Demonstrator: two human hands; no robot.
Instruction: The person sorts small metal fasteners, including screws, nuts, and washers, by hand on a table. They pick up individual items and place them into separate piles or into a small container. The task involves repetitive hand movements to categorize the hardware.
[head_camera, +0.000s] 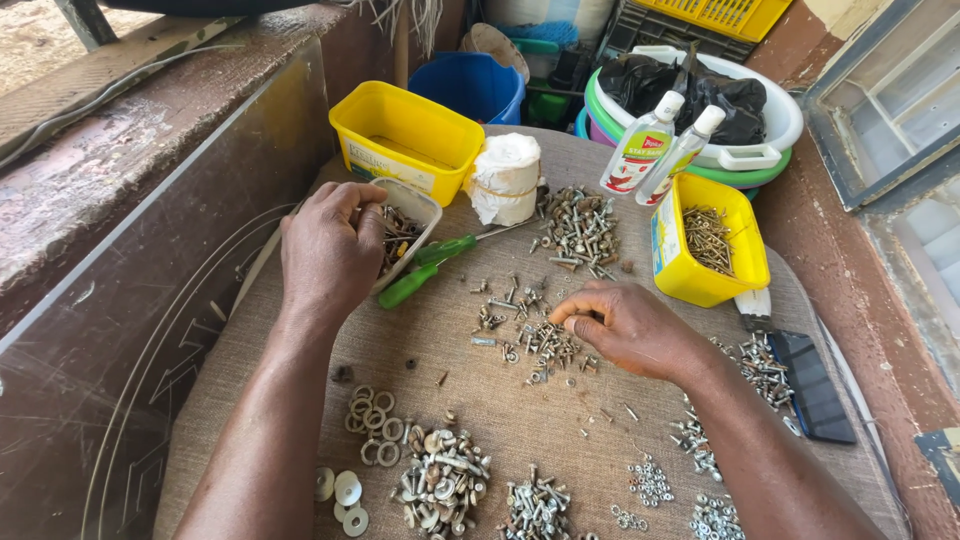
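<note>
Toward the left edge of the round, coarse-woven tabletop (300, 400), flat metal washers (345, 490) and ring washers (372, 425) are laid in small groups near the front. Above them, the left hand (325, 250) is seen curled over the rim of a white plastic tub (415, 205) of mixed screws, its fingertips dipped inside; what is pinched cannot be told. A green-handled screwdriver (425, 270) is laid just beside the tub, and a yellow rectangular tub (405, 140) and a white tape roll (505, 178) are set behind. At the middle, a scatter of small bolts (535, 340) is touched by the right hand (625, 325), whose fingers are pressed together over the pieces. A heap of larger bolts (580, 230) is found farther back. Toward the right edge, a yellow tub (705, 250) of screws is stood tilted, with two clear bottles (655, 150) behind it. Bare weave is left open only between the two forearms.
</note>
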